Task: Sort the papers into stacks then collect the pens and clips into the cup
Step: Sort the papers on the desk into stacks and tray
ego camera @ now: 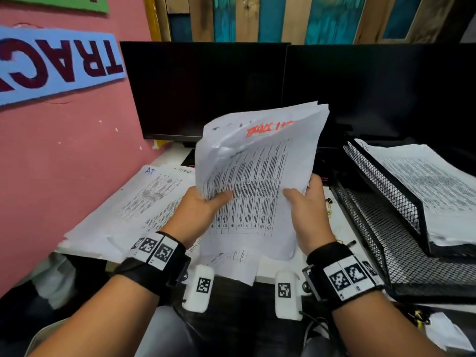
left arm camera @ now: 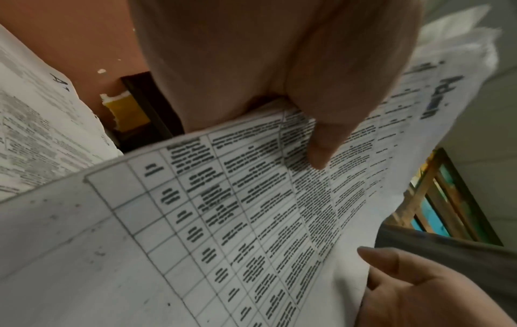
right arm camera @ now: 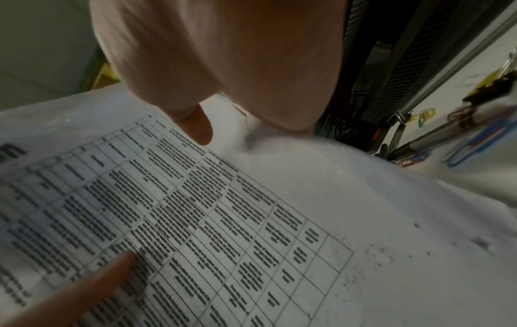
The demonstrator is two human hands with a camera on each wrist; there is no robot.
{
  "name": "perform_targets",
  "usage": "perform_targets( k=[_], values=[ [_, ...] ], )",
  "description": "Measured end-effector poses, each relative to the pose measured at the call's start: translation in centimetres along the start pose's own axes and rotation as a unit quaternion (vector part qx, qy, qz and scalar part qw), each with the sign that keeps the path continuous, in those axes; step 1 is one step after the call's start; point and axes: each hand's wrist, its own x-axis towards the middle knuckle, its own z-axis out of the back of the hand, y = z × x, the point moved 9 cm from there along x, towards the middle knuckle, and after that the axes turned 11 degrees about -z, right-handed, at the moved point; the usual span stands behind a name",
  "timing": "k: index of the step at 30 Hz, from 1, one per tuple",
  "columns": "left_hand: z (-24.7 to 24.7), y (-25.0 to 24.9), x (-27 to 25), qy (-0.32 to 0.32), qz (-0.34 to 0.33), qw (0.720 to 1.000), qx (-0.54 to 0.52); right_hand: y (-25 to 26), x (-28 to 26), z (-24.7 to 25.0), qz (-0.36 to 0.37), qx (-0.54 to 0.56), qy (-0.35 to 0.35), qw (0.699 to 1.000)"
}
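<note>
Held papers: a sheaf of papers (ego camera: 257, 176), white and wrinkled, is lifted above the table (ego camera: 342, 228) in front of the two dark monitors (ego camera: 206, 91). The top sheet carries a printed grid of small black text and a red handwritten note near its upper edge; the upper corners curl and bend forward.
Left hand: the left hand (ego camera: 198, 212) grips the left edge of the sheaf, the thumb (left arm camera: 321, 152) pressing flat on the printed grid and the other fingers hidden behind the sheets.
Right hand: the right hand (ego camera: 309, 210) grips the right edge in the same manner, thumb (right arm camera: 198, 128) on the front, fingers behind.
Pile on the table: a loose pile of sheets (ego camera: 144, 202) lies flat at the left, near the pink wall (ego camera: 77, 150), with blue letters "AT" written on its top corner.
Tray: a black wire-mesh tray (ego camera: 386, 228) with two levels stands at the right; its upper level holds a thick, tidy stack (ego camera: 432, 189) of printed pages.
Clips: small coloured paper clips (right arm camera: 416, 158) and what seems to be a black binder clip (right arm camera: 489, 88) lie on the white table beside the tray; the right wrist view is blurred there.
Pen: a dark pen (ego camera: 350, 244) lies just beside the right wrist.
</note>
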Motion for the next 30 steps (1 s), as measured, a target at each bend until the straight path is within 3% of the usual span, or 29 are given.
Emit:
perform_targets(
  k=[8, 11, 16, 20, 23, 27, 30],
  values=[
    [2.4, 1.4, 0.3, -0.188, 0.043, 0.978, -0.074, -3.0, 0.2, 2.1, -0.076, 0.037, -0.041, 0.996],
    [2.0, 1.9, 0.2, -0.175, 0.072, 0.981, -0.051, -3.7, 0.3, 1.8, -0.121, 0.126, -0.016, 0.984],
    [0.4, 1.0, 0.3, -0.167, 0.017, 0.985, -0.048, -5.1, -0.2, 0.6, -0.192, 0.251, 0.025, 0.949],
    [0.3, 2.5, -0.3, -0.187, 0.049, 0.977, -0.094, -6.4, -1.0, 1.0, -0.217, 0.287, 0.046, 0.932],
    [-1.1, 2.7, -0.8, -0.155, 0.059, 0.982, -0.095, -6.7, -2.1, 2.6, -0.239, 0.236, 0.020, 0.942],
    [-3.6, 1.9, -1.7, 0.008, 0.054, 0.997, -0.054, -6.9, -3.2, 6.8, -0.265, 0.179, -0.035, 0.947],
    [-2.5, 2.2, -1.9, 0.053, 0.023, 0.998, 0.010, -7.0, -3.6, 11.8, -0.263, 0.183, -0.105, 0.941]
  ],
)
